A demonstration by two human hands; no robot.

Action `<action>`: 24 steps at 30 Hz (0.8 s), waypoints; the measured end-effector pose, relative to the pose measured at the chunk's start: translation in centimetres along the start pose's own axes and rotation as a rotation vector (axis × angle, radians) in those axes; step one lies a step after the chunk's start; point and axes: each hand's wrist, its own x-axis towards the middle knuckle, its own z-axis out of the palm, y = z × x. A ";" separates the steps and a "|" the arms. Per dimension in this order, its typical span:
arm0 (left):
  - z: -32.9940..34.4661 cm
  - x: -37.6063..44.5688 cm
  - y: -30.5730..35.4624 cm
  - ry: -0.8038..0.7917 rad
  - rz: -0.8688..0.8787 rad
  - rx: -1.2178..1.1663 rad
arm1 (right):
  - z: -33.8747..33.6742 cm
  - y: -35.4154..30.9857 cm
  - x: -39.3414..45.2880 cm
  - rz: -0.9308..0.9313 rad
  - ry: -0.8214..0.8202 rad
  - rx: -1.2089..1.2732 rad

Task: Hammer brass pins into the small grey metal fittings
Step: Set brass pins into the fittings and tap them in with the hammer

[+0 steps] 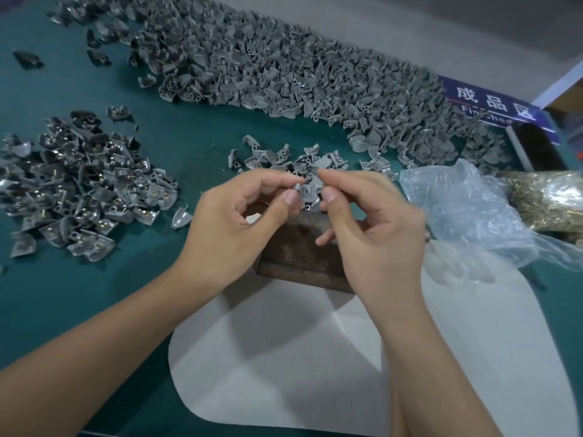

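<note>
White sheet point(284, 357) lies at the bottom of the frame. At left, a pile of pinned fittings point(85, 190). At centre, the left hand point(233, 222) and right hand point(372, 225) both pinch one grey fitting point(307, 192) above a dark block point(296, 253). At right, a bag of brass pins point(542, 197).

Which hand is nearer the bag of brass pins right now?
Right. The right hand sits just left of the bag of brass pins, beside its clear plastic. The left hand is farther left, beyond the grey fitting both pinch.
</note>
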 end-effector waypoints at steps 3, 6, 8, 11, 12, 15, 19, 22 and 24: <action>-0.1 0.1 0.2 0.023 0.015 0.028 | 0.1 0.0 0.0 -0.026 0.002 -0.063; -0.2 0.2 0.1 0.039 0.033 0.045 | -0.1 0.2 0.1 -0.083 -0.014 -0.172; -0.2 0.2 0.0 0.049 0.053 0.045 | 0.0 0.3 0.1 -0.132 -0.016 -0.234; -0.2 0.2 0.0 0.047 0.084 0.040 | 0.2 0.2 0.2 -0.204 0.000 -0.320; -0.2 0.2 -0.1 0.046 0.090 0.047 | 0.2 0.3 0.2 -0.211 0.005 -0.330; -0.3 0.2 -0.1 0.046 0.108 0.078 | 0.2 0.2 0.2 -0.181 0.015 -0.298; -0.2 0.1 -0.3 0.033 0.134 0.114 | 0.2 0.0 0.3 -0.221 0.027 -0.368; -0.3 0.1 -0.4 0.028 0.152 0.130 | 0.0 -0.1 0.3 -0.257 0.006 -0.386; -0.4 0.2 -0.4 0.025 0.154 0.129 | -0.1 0.0 0.3 -0.247 -0.007 -0.363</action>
